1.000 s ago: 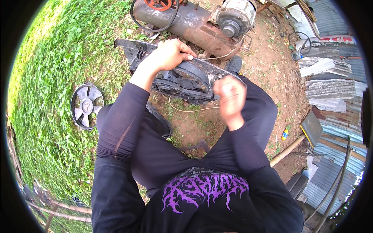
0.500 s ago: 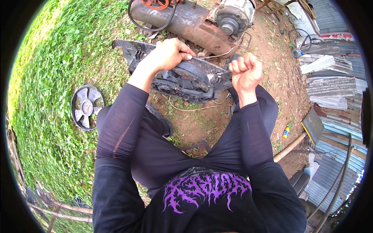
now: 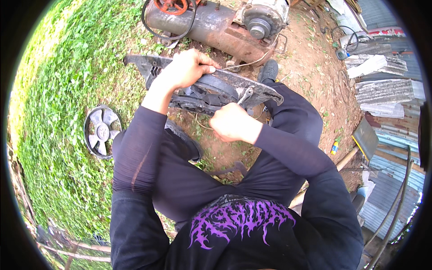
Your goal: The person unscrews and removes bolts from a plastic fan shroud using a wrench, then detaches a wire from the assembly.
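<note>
My left hand [image 3: 191,69] grips the top edge of a black, dirty fan housing [image 3: 213,90] held upright between my legs. My right hand [image 3: 229,122] is closed on a silver wrench-like tool [image 3: 245,96], just below and in front of the housing's right end; the tool's upper end is at the housing, its handle mostly hidden by my fingers. A loose fan with pale blades in a dark ring [image 3: 102,131] lies on the grass to my left.
Ahead lies a rusty tank [image 3: 198,24] with a motor [image 3: 261,22] and belt-driven red wheel [image 3: 171,5]. At the right are corrugated sheets [image 3: 384,92], a long-handled flat tool [image 3: 364,137] and a small yellow bottle [image 3: 335,147]. My dark shoe [image 3: 268,71] is beyond the housing.
My right hand has swung from the housing's upper right side down and leftward, with the tool now showing above it. The housing has tilted slightly, its right end lower; my left hand still grips it.
</note>
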A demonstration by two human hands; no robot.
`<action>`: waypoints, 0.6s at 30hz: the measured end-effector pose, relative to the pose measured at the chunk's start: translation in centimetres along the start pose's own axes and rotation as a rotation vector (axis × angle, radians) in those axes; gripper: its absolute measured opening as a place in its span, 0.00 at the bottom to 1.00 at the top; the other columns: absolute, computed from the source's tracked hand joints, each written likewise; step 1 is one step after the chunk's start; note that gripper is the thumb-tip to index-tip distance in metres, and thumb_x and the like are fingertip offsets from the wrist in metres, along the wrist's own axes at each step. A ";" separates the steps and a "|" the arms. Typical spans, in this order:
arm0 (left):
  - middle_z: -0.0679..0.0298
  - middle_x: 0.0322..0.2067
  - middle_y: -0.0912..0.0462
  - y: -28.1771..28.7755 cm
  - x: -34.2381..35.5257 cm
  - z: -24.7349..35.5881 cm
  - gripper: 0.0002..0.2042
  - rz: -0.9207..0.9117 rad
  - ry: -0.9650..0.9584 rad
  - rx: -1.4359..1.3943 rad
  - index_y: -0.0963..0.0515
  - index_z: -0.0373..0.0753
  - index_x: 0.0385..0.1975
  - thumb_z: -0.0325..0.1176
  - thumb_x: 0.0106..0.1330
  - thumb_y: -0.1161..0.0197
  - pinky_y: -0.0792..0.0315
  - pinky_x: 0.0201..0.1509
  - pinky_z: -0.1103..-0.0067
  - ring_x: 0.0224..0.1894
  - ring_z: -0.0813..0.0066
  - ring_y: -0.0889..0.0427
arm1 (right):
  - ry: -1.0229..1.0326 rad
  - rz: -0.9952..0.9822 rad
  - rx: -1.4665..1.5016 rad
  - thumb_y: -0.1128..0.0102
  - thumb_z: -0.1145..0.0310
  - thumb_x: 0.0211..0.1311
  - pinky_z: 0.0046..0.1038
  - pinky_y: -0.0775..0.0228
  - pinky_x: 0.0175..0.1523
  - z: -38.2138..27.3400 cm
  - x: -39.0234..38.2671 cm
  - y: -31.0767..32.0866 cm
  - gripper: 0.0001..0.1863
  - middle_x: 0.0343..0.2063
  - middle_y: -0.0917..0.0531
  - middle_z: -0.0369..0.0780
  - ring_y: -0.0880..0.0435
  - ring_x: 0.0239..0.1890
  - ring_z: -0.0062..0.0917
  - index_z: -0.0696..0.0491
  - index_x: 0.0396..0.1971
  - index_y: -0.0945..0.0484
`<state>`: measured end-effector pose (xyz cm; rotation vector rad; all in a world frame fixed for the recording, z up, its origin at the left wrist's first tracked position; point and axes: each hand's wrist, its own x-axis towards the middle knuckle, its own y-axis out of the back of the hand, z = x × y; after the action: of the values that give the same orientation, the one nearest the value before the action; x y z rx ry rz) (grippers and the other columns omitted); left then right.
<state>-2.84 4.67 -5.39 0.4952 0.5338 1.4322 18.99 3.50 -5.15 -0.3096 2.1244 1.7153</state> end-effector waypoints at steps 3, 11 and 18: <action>0.58 0.39 0.10 0.3 0.0 0.8 0.11 -0.020 0.059 -0.008 0.13 0.40 0.45 0.32 0.65 0.33 0.22 0.50 0.76 0.41 0.74 0.13 | 0.116 0.288 0.125 0.32 0.61 0.54 0.34 0.29 0.31 0.3 -3.0 1.0 0.13 0.13 0.21 0.38 0.18 0.20 0.34 0.48 0.15 0.22; 0.57 0.40 0.10 0.6 -0.3 1.1 0.11 -0.039 0.034 -0.016 0.12 0.41 0.45 0.32 0.65 0.33 0.22 0.51 0.75 0.42 0.71 0.12 | 0.171 0.737 0.432 0.32 0.67 0.55 0.33 0.40 0.30 0.4 -6.6 0.0 0.19 0.10 0.27 0.33 0.30 0.17 0.29 0.45 0.10 0.31; 0.58 0.39 0.10 0.5 -0.4 1.3 0.10 0.023 0.074 -0.022 0.12 0.41 0.45 0.32 0.65 0.32 0.21 0.50 0.75 0.41 0.73 0.12 | 0.148 0.253 0.432 0.41 0.70 0.52 0.41 0.27 0.42 -7.1 -3.2 -1.9 0.07 0.24 0.19 0.44 0.17 0.33 0.41 0.53 0.32 0.25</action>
<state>-2.42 4.26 -4.04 0.4332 0.5720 1.4811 21.47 -4.04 -4.24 -0.0448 2.6648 1.3332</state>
